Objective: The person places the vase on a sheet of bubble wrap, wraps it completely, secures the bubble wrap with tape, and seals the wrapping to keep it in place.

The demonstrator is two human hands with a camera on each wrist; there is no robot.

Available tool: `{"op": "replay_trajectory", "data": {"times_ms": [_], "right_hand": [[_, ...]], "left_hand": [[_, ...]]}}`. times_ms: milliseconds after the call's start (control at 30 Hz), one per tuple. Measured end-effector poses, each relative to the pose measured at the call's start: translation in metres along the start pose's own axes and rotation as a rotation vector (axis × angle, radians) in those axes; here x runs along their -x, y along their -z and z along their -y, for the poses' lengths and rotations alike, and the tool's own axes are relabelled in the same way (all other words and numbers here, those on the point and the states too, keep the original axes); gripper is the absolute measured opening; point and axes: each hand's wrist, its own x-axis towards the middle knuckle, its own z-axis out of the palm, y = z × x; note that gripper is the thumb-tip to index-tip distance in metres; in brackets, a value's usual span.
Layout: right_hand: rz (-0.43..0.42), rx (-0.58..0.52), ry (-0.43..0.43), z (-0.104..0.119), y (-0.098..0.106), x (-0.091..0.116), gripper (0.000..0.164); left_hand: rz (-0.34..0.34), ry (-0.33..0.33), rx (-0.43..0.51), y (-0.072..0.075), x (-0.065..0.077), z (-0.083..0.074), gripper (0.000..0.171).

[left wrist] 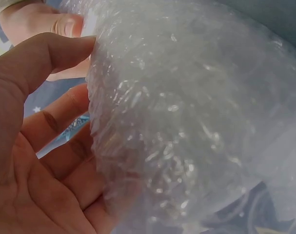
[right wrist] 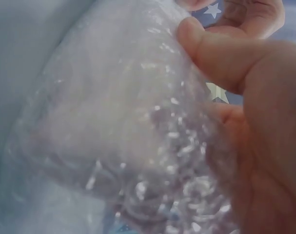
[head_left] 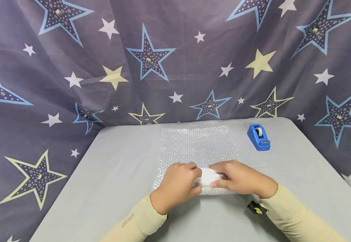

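A sheet of bubble wrap (head_left: pixel 198 144) lies on the table, its near end folded up around a white block-like object (head_left: pixel 208 176) whose exact kind I cannot tell. My left hand (head_left: pixel 178 183) grips the left end of this wrapped bundle, thumb on the near side. From the right, my right hand (head_left: pixel 239 178) holds the other end between thumb and fingers. Seen in the left wrist view, the bubble wrap (left wrist: pixel 172 107) bulges beside the left hand (left wrist: pixel 40 131). The right wrist view has the right thumb pressing the bubble wrap (right wrist: pixel 113 112), with some fingers hidden behind it.
A blue tape dispenser (head_left: pixel 258 137) with a roll of tape stands at the back right of the grey-white table (head_left: pixel 112 178). A star-patterned curtain (head_left: pixel 181 67) hangs behind and along both sides. A small black device (head_left: pixel 256 207) sits under the right wrist.
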Motion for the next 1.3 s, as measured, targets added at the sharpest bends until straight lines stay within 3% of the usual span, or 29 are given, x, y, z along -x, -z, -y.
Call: {"op": "replay_trajectory", "data": {"times_ms": [267,567,867,1100,1300], "right_hand": [[0.021,-0.018,-0.056,0.001,0.000,0.002,0.045],[0.031,-0.028,-0.068,0.005,0.002,0.001,0.041],[0.032,0.021,-0.108,0.006,-0.001,0.002,0.049],[0.026,0.107,-0.146,0.008,-0.002,0.001,0.054],[0.017,0.307,-0.159,0.014,-0.003,0.003,0.057]], "left_hand": [[0.008,0.015,0.025,-0.003,-0.001,0.000,0.013],[0.003,0.023,0.047,-0.002,0.000,0.003,0.014],[0.009,0.041,0.091,-0.004,0.002,0.005,0.014],[-0.005,0.058,0.131,-0.006,0.002,0.006,0.012],[-0.002,0.060,0.135,-0.007,0.002,0.007,0.013]]}}
